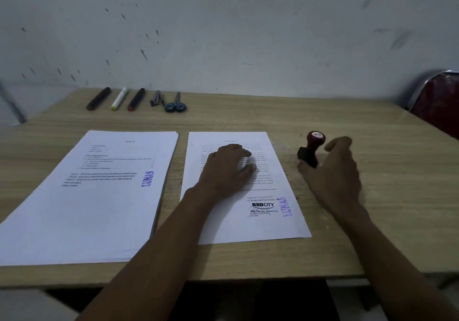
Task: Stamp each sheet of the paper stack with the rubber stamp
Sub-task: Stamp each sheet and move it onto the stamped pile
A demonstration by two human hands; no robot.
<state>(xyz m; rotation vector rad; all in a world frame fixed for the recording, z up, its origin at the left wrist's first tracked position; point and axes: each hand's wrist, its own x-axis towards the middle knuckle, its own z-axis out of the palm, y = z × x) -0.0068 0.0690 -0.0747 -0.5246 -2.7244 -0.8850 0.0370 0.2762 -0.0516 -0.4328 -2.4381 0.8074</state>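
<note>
While both forearms reach in from the near table edge, the left hand lies flat with its fingers loosely spread on a single sheet, which already carries a purple mark near its lower right corner. Left of it sits the paper stack, its top page marked too. To the right, the right hand is spread open just beside the rubber stamp, which stands tilted on the wood; whether the thumb touches its base I cannot tell. A careless brush from that hand could probably tip the stamp and smear ink. Lifting the left palm too quickly might drag the sheet askew. Farther back lie markers and scissors.
</note>
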